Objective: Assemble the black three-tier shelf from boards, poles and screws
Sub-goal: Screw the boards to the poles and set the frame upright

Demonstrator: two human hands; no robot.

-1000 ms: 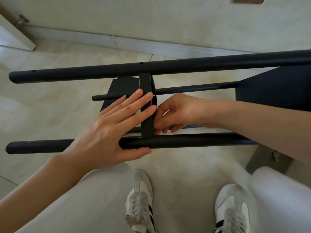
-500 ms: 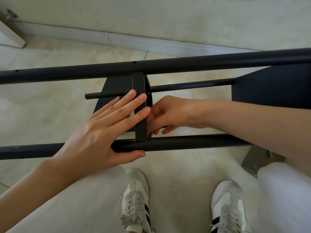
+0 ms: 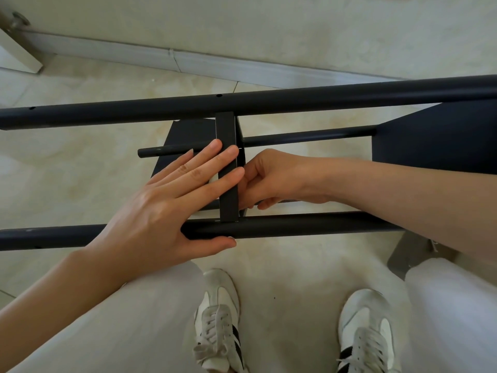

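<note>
A pale tiled floor [image 3: 67, 162] under a skirting board carries the half-built shelf lying on its side, long black poles [image 3: 295, 102] running across with one board [image 3: 435, 138] fixed at the right. The middle board [image 3: 228, 168] stands edge-up between near and far poles. The left hand [image 3: 161, 208] lies with fingers straight across that board, thumb under the near pole [image 3: 309, 227]; the right hand [image 3: 271, 179] curls behind it, its hold hidden, so the unfastened board could well slip off its holes.
</note>
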